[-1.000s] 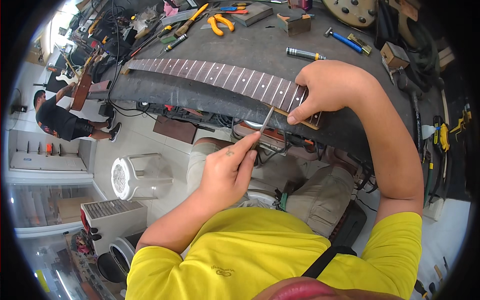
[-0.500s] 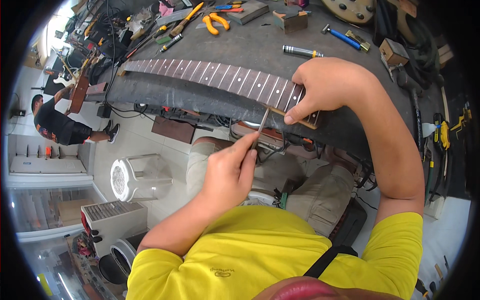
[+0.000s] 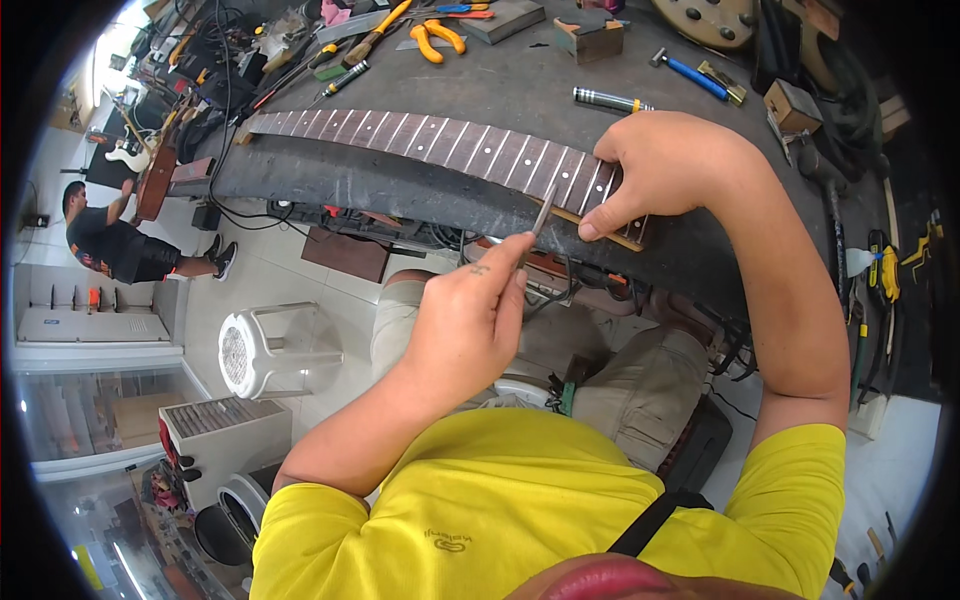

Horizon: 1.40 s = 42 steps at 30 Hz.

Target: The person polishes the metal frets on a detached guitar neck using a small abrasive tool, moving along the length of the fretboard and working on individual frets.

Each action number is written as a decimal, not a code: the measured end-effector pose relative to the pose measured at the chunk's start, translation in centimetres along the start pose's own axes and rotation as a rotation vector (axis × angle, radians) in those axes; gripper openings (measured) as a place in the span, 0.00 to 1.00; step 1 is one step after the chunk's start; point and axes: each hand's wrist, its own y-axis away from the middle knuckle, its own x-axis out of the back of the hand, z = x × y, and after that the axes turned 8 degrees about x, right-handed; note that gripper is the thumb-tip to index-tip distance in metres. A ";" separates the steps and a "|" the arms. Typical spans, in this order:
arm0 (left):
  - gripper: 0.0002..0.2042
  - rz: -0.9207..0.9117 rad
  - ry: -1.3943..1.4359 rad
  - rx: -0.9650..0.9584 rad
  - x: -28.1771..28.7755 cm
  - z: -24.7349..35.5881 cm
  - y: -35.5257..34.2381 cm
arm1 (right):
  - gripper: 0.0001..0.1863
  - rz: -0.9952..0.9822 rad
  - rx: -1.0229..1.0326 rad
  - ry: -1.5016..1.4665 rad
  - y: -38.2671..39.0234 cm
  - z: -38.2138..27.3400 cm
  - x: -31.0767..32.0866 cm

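Note:
A guitar neck (image 3: 440,145) with a dark fretboard, pale frets and dot inlays lies along the workbench's near edge. My right hand (image 3: 665,170) is closed round its wide end, thumb on the near edge and fingers over the far side. In my left hand (image 3: 465,315), a slim metal file (image 3: 544,211) is pinched between thumb and fingers. The file slants up and away, its tip over the near edge of the fretboard, close to the right thumb. Whether the tip touches a fret, I cannot tell. My palm hides the file's lower end.
Beyond the neck on the dark bench (image 3: 510,90) lie orange-handled pliers (image 3: 437,40), a blue-handled hammer (image 3: 695,76), a striped metal cylinder (image 3: 610,100) and a wooden block (image 3: 588,40). A white stool (image 3: 255,350) stands on the floor at left. Another person (image 3: 110,235) works farther left.
My left hand has moved up and slightly right, carrying the file's tip farther over the fretboard. The neck and right hand have shifted slightly right in the picture.

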 end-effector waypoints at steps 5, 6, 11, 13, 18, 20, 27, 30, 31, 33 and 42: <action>0.17 0.095 0.021 -0.030 -1.6 -0.1 -1.3 | 0.39 0.091 0.047 -0.015 0.2 0.6 -0.5; 0.17 0.098 0.021 -0.031 -1.7 -0.1 -0.3 | 0.39 0.092 0.048 -0.013 0.0 0.8 -0.8; 0.16 0.091 0.015 -0.045 -1.0 -0.3 -1.7 | 0.40 0.062 0.033 -0.022 0.0 0.1 -0.2; 0.16 0.066 0.030 -0.015 -1.4 0.0 -3.7 | 0.39 0.065 0.044 -0.023 0.1 -0.1 -0.2; 0.16 0.081 0.050 -0.004 -0.8 -0.4 0.6 | 0.39 0.087 0.056 -0.018 -0.3 0.9 -0.9; 0.16 0.097 0.053 0.004 -0.6 -0.4 0.3 | 0.40 0.053 0.046 -0.022 -0.1 0.2 -0.2; 0.17 0.049 0.038 -0.020 -1.5 -0.7 -0.3 | 0.43 0.037 0.020 -0.008 0.1 0.6 -0.4; 0.17 0.119 0.085 0.005 -1.2 -0.9 1.1 | 0.39 0.079 0.059 -0.015 -0.1 0.0 -0.3; 0.17 0.097 0.068 -0.041 -1.3 -1.1 -0.3 | 0.41 0.042 0.035 -0.017 0.2 -0.2 0.0; 0.17 0.047 0.022 -0.055 -1.3 -0.3 -3.3 | 0.43 0.007 0.016 -0.008 0.3 -0.1 0.1; 0.17 0.070 -0.007 -0.064 -0.6 -0.4 -2.3 | 0.40 0.045 0.089 -0.017 -0.3 -0.2 -0.2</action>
